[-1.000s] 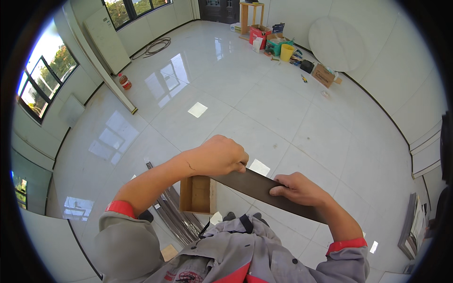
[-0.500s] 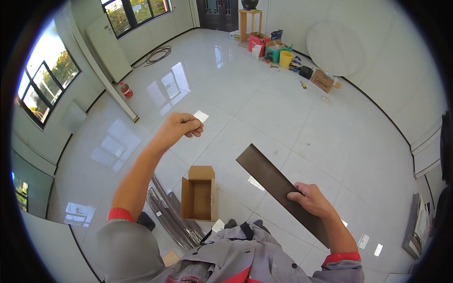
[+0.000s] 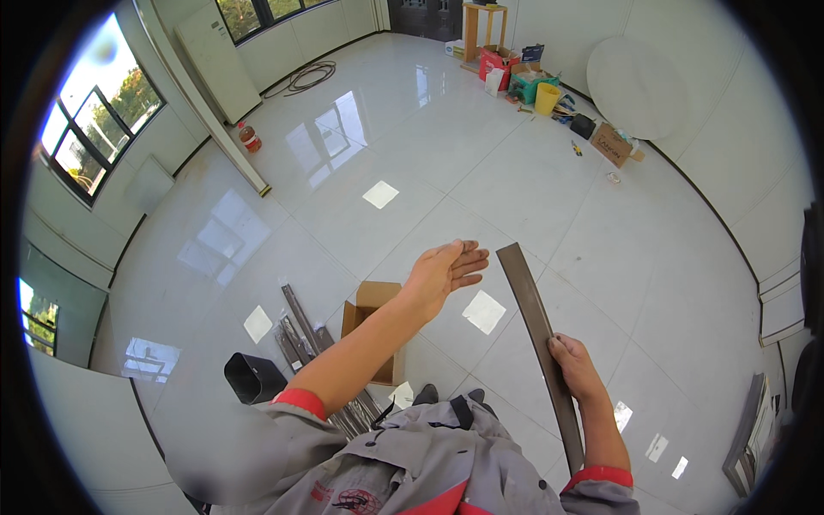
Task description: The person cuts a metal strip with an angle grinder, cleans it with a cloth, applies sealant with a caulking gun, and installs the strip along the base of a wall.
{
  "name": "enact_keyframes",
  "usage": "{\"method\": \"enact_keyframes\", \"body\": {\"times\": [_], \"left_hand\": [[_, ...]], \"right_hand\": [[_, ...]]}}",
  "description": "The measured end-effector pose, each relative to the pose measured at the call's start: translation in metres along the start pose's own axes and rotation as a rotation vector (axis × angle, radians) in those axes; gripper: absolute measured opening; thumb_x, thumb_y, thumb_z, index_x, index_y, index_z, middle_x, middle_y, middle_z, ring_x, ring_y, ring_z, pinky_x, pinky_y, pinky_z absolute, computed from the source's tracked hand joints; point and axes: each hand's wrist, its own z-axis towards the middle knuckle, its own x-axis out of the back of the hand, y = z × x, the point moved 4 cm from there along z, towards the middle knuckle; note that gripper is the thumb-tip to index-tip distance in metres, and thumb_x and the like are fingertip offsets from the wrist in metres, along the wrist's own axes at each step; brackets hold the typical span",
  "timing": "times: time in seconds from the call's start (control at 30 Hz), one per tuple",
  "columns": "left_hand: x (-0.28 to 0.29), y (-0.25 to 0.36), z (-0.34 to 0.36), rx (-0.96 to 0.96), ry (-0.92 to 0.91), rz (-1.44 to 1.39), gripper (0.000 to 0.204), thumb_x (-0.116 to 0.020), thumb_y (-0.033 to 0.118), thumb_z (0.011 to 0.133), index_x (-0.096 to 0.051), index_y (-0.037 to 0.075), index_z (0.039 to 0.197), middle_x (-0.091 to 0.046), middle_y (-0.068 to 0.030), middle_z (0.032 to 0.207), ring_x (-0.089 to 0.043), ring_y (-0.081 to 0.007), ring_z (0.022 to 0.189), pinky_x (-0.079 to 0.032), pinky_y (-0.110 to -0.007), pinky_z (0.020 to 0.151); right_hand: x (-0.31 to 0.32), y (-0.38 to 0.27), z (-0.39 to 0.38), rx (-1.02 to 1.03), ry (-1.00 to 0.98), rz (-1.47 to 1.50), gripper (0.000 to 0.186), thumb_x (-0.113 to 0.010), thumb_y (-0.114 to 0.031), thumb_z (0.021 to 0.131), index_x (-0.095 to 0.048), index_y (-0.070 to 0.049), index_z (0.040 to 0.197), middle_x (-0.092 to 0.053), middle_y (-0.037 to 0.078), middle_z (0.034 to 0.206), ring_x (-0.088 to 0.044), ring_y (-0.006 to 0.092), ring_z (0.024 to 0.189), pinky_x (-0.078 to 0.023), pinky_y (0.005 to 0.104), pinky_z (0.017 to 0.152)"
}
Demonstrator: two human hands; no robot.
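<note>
A long, dark brown strip [image 3: 525, 296] is held up above the tiled floor [image 3: 463, 189], its far end raised and its near end reaching down beside the right sleeve; it bears no writing that shows. The right hand [image 3: 573, 365] grasps it partway along, thumb across the face, the other fingers mostly hidden. The left hand [image 3: 439, 273] is released and flat, 4 fingers stretched out, their tips just beside the strip's far end, apart from it and gripping nothing.

Below the left forearm, partly covered by it, stands an open cardboard box [image 3: 378, 294]. To its left lie long dark strips in clear wrap [image 3: 302, 324], with a black open-mouthed container [image 3: 254, 378] just beside them.

By the floor's far right edge, a carton [image 3: 612, 144] carries dark lettering; near it are a yellow bucket [image 3: 546, 99], a green box [image 3: 525, 88] and a red box [image 3: 496, 64]. Toward the floor's left edge stands a bottle [image 3: 249, 137], its label too small to read.
</note>
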Motion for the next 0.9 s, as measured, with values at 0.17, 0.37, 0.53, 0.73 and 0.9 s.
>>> {"method": "enact_keyframes", "body": {"times": [0.17,0.37,0.53,0.73,0.9], "left_hand": [[-0.028,-0.013,0.017,0.021,-0.07,-0.143,0.057,-0.039,0.035,0.109,-0.04,-0.011,0.143,-0.051,-0.0243,0.143,-0.051,-0.0318,0.134,-0.045,-0.042,0.11],[-0.087,-0.044,0.026,0.078,-0.246,-0.055,0.064,-0.052,0.028,0.104,-0.029,-0.01,0.15,-0.044,-0.0247,0.15,-0.044,-0.0331,0.14,-0.041,-0.043,0.114],[-0.174,-0.088,0.028,-0.047,-0.297,0.359,0.11,-0.081,0.01,0.079,-0.006,-0.004,0.158,-0.035,-0.0238,0.154,-0.038,-0.0334,0.143,-0.046,-0.042,0.108],[-0.286,-0.135,0.066,-0.012,-0.168,0.212,0.104,-0.08,0.017,0.083,-0.01,-0.006,0.156,-0.048,-0.0206,0.14,-0.056,-0.03,0.126,-0.051,-0.041,0.102],[-0.368,-0.148,0.142,-0.048,-0.048,0.169,0.074,-0.053,0.041,0.103,-0.025,-0.007,0.151,-0.055,-0.0215,0.138,-0.06,-0.0293,0.123,-0.049,-0.04,0.105]], "right_hand": [[0.016,0.032,-0.012,0.034,0.037,-0.03,0.035,-0.051,-0.04,0.104,-0.06,-0.008,0.091,-0.049,-0.007,0.074,-0.042,0.0055,0.069,-0.037,0.0241,0.062],[0.057,0.071,-0.028,0.001,-0.047,0.449,0.043,-0.052,-0.047,0.103,-0.055,-0.008,0.086,-0.043,-0.003,0.064,-0.037,0.0088,0.054,-0.031,0.0257,0.049],[0.079,0.08,-0.038,-0.008,-0.132,0.753,0.043,-0.045,-0.046,0.107,-0.052,-0.009,0.085,-0.037,-0.002,0.057,-0.031,0.0083,0.046,-0.023,0.0252,0.042],[0.16,0.097,-0.05,0.129,-0.054,0.524,0.047,-0.042,-0.05,0.107,-0.051,-0.01,0.084,-0.042,-0.001,0.059,-0.034,0.0084,0.046,-0.028,0.0241,0.043],[0.282,0.124,-0.084,0.171,0.213,0.153,0.045,-0.046,-0.044,0.106,-0.055,-0.005,0.086,-0.051,0.002,0.068,-0.046,0.0104,0.061,-0.04,0.0271,0.056]]}}
